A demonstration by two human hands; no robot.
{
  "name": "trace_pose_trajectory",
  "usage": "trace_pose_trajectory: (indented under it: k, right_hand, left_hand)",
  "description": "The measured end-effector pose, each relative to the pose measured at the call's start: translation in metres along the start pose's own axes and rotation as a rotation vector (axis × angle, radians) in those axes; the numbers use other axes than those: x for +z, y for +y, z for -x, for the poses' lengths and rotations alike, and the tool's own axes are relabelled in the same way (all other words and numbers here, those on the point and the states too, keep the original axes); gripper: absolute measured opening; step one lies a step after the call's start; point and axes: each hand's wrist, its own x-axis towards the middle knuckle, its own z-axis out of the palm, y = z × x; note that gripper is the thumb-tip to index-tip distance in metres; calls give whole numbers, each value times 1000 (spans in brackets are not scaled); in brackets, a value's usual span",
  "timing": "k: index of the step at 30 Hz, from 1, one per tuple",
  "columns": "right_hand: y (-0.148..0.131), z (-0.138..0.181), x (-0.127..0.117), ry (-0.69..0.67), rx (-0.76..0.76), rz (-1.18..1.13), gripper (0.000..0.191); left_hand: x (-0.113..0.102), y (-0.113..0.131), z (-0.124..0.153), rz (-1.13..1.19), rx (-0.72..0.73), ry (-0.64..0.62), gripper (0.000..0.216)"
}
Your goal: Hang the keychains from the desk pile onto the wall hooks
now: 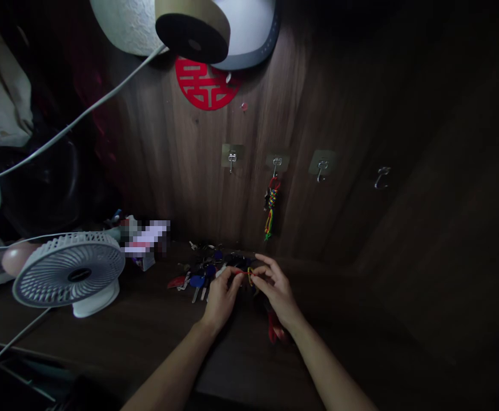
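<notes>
Between my two hands, just above the wooden shelf [155, 337], is a thin red and yellow cord [250, 276]. My left hand [224, 292] pinches its red part from the left. From the right, the thumb and index finger of my right hand [276, 290] pinch the cord, with the other fingers raised. Behind my left hand lies a pile of keys [202, 277], some with blue or red tags. A red bundle [276, 330] rests below my right hand, partly hidden by the wrist; its kind is unclear.
Several hooks line the back panel; a braided multicoloured cord keychain [270, 205] hangs from one metal hook [277, 163]. A white fan [72, 274] stands at left. A red paper ornament [206, 85], caps [249, 34] and a white cable [82, 117] are higher up.
</notes>
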Motion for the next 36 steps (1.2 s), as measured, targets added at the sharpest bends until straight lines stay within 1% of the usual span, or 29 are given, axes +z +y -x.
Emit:
trace_pose_trajectory:
  k: [3, 6, 9, 14, 21, 25, 29, 36]
  right_hand:
    - [0, 0, -1, 19, 51, -142, 47]
    - [-1, -2, -3, 45, 99, -269, 42]
    - [-4, -4, -6, 107, 119, -338, 37]
    - [-12, -11, -12, 221, 78, -340, 37]
    - [-31, -30, -22, 305, -10, -353, 34]
    - [-51, -45, -25, 333, -123, -311, 34]
    - [-74, -63, -24, 339, -220, -205, 38]
    - [-103, -102, -26, 336, -417, 177, 48]
  left_hand:
    - [1, -2, 0, -39, 8, 7, 26]
    - [1, -1, 2, -114, 26, -51, 24]
    - [1, 0, 3, -191, 63, -111, 23]
    - [-1, 1, 4, -300, 112, -138, 24]
    - [-1, -1, 5, -378, 121, -179, 26]
    - [-1, -1, 4, -381, 105, -196, 27]
    - [-2, 1, 4, -379, 90, -196, 25]
    - [-2, 1, 4, -378, 104, -196, 26]
